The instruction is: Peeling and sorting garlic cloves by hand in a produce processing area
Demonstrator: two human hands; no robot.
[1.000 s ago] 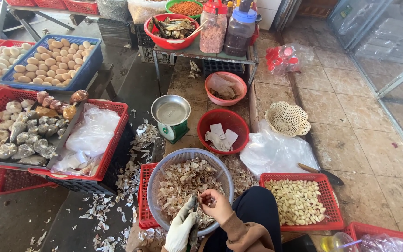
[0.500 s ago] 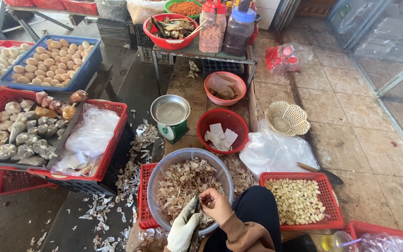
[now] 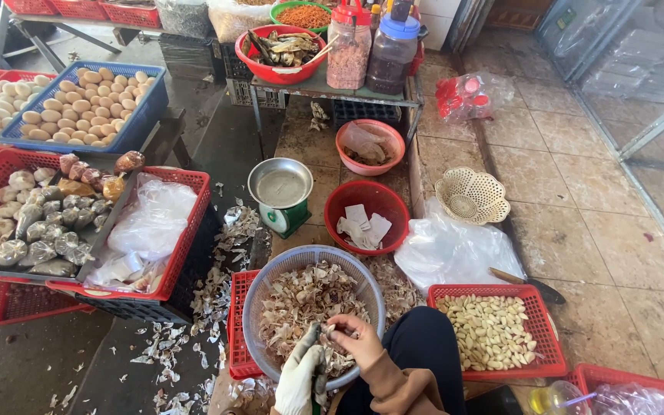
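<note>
My left hand [image 3: 299, 382], in a white glove, is closed round a slim dark tool that looks like a small knife. My bare right hand [image 3: 353, 343] pinches a small piece of garlic against it. Both hands meet over the near rim of a round grey plastic basket [image 3: 259, 292] full of dry garlic skins. The basket rests on a red crate [image 3: 238, 323]. To the right, a shallow red tray [image 3: 486, 292] holds peeled garlic cloves. My dark trouser knee lies between the basket and the tray.
Garlic skins litter the floor on the left. Further out are a green scale with a metal pan [image 3: 280, 188], red bowls [image 3: 366, 204], a white bag [image 3: 447, 250], a cream basket [image 3: 472, 196], red crates of wrapped goods [image 3: 186, 246], a blue crate of eggs [image 3: 82, 107] and a low table with jars [image 3: 332, 84].
My hands have stayed over the basket's near rim, with only small finger movements at the garlic piece. Nothing else has moved.
</note>
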